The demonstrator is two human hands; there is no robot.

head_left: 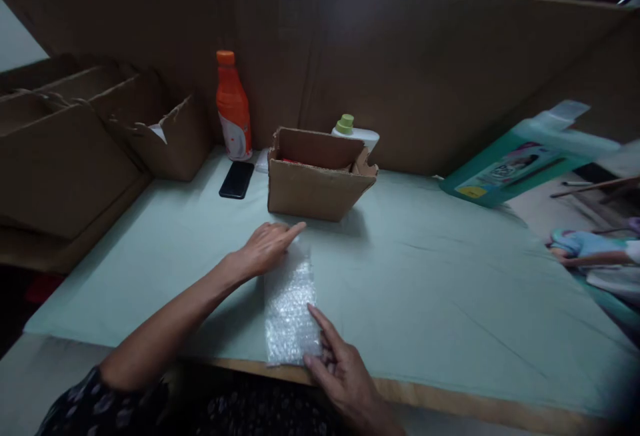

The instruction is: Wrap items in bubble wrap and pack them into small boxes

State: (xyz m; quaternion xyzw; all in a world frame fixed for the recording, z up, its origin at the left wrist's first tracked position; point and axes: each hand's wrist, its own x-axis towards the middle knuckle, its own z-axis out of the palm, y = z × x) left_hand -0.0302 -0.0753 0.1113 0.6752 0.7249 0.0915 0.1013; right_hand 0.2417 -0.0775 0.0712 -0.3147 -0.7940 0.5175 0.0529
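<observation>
Cardboard walls close the back and the left side of the work place, and a pale green sheet (425,276) covers the table. On this sheet, at the near edge, lies a strip of bubble wrap (291,309). Its long axis runs away from the person, from the table edge toward the small open cardboard box (313,179), which stands just behind the far end of the strip.

Both hands rest flat and open on the strip, one at each end. The left hand (265,248) presses the far end, its fingers pointing at the box, so it is the hand nearer to the box. The right hand (340,369) holds down the near end at the right corner with spread fingertips. Neither hand grips anything; they are apart along the strip.

Behind the box stand an orange bottle (233,108) at the left and a white bottle with a green cap (353,131), mostly hidden by the box. A black phone (237,179) lies left of the box. What is inside the box I cannot tell; only something red shows. At the right of the box lies a teal package (520,163), its print too blurred to read.
</observation>
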